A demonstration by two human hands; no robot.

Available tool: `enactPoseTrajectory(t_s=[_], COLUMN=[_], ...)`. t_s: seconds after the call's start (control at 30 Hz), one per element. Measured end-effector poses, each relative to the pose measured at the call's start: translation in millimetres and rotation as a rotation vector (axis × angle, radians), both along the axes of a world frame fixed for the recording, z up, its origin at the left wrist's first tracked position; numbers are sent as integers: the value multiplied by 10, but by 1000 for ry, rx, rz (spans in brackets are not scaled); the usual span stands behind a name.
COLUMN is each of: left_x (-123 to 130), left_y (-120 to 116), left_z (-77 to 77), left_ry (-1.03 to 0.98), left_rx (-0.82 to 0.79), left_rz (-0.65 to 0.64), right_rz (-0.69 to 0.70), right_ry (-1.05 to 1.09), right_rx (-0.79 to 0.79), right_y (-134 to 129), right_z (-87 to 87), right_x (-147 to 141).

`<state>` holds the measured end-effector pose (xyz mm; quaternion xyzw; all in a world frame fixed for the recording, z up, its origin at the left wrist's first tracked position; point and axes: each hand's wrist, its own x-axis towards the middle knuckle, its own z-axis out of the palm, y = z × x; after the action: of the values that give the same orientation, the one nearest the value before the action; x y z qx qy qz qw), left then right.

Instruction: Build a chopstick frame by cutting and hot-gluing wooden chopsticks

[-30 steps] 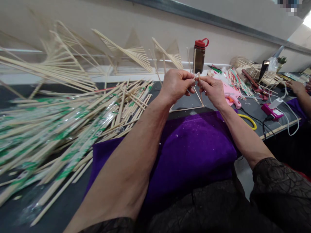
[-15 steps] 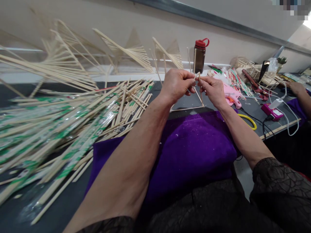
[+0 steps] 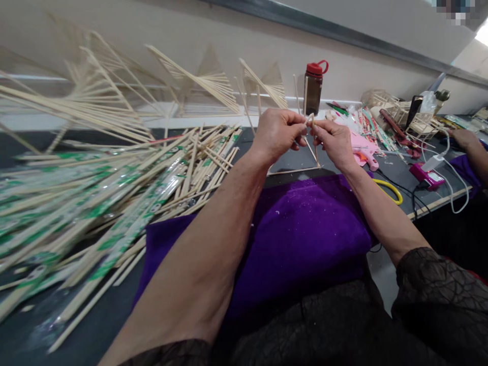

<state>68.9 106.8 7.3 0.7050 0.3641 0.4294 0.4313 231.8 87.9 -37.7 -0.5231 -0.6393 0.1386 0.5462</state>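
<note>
My left hand (image 3: pixel 280 129) and my right hand (image 3: pixel 333 142) meet over the far side of the table, fingertips almost touching. Each pinches a thin wooden stick near a corner where sticks join (image 3: pixel 311 118). These sticks belong to a small frame, whose bottom stick (image 3: pixel 293 171) lies on the dark table just beyond a purple cloth (image 3: pixel 305 229). More uprights rise behind my hands. My fingers cover part of the joint. A pink glue gun (image 3: pixel 368 155) lies to the right of my right hand.
Packets of wooden chopsticks (image 3: pixel 125 203) spread across the left side. Twisted stick structures (image 3: pixel 198 79) stand along the wall, beside a brown bottle with a red lid (image 3: pixel 313 89). At right are a magenta power adapter (image 3: pixel 427 175), cables, a yellow loop (image 3: pixel 391 190) and another person's hand (image 3: pixel 465 140).
Almost nothing differs. Both hands keep their pinch at the same corner, and the frame stays in place.
</note>
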Motion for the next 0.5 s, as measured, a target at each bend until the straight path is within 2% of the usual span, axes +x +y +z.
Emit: enactPoseTrajectory(t_s=[0.5], left_x=[0], left_y=[10], left_z=[-12], left_ry=[-3], left_rx=[10], left_rz=[1], right_rz=[-6], right_ry=[-38], right_rx=[16], right_y=[25], right_z=[-23], right_x=[17])
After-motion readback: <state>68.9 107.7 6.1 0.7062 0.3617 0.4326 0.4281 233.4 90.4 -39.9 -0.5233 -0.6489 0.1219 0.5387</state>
